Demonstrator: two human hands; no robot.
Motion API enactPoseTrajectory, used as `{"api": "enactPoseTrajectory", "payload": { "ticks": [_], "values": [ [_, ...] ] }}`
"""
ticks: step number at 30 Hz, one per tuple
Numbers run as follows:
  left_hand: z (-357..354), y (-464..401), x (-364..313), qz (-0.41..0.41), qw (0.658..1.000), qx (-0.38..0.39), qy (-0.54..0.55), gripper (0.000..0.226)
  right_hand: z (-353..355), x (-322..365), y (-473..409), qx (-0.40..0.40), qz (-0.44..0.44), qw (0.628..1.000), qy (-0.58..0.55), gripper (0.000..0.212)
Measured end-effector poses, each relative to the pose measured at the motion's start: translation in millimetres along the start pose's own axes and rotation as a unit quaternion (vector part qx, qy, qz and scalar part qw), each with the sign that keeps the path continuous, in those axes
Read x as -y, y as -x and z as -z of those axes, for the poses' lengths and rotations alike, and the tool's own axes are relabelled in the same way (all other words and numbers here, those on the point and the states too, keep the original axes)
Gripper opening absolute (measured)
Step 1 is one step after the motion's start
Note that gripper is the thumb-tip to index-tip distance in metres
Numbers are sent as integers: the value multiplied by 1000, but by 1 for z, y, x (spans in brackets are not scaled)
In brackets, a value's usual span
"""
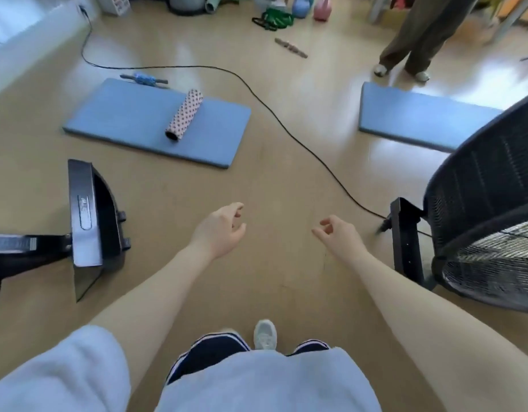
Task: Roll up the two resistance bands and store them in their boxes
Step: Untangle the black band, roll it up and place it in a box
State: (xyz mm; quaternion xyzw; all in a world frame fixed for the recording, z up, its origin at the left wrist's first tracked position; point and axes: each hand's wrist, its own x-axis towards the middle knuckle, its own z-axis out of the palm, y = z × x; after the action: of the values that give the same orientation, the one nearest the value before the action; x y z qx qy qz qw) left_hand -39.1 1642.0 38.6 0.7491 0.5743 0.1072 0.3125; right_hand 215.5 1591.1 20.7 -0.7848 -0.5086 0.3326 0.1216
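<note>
I stand on a tan floor with both arms stretched forward. My left hand (pixel 222 230) hangs over bare floor with loosely curled fingers and holds nothing. My right hand (pixel 337 236) is level with it, about a hand's width to the right, also loosely curled and empty. Far ahead lies a heap of green and black resistance bands (pixel 274 19) on the floor, well beyond both hands. No band boxes can be made out in this view.
A blue mat (pixel 132 123) carries a dotted pink roller (pixel 185 117), with a blue massage stick (pixel 144 79) at its far edge. A second blue mat (pixel 420 117), a black cable (pixel 286 123), a black fan (pixel 488 230), a black machine (pixel 87 221) and a standing person (pixel 417 40) surround me.
</note>
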Motion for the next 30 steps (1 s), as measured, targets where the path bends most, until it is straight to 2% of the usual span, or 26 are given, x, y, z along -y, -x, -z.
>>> {"api": "enactPoseTrajectory", "payload": {
  "ticks": [5, 9, 14, 21, 26, 30],
  "values": [
    [50, -129, 40, 62, 996, -55, 27, 45, 12, 81, -133, 36, 44, 998, -18, 40],
    [74, -254, 76, 77, 994, -70, 35, 44, 8, 136, -258, 52, 74, 996, -23, 40],
    [119, -426, 88, 82, 996, -11, 26, 46, 43, 197, -409, 56, 40, 997, -30, 38],
    [172, -642, 28, 6, 999, 52, -10, 46, 151, 221, -570, -24, -40, 997, -63, 36],
    [164, -791, -25, -60, 996, 64, -1, 46, 203, 198, -696, -55, -75, 994, -63, 36],
    [154, -913, -62, -79, 995, 68, -5, 47, 252, 193, -808, -60, -79, 993, -69, 38]
  ]
}}
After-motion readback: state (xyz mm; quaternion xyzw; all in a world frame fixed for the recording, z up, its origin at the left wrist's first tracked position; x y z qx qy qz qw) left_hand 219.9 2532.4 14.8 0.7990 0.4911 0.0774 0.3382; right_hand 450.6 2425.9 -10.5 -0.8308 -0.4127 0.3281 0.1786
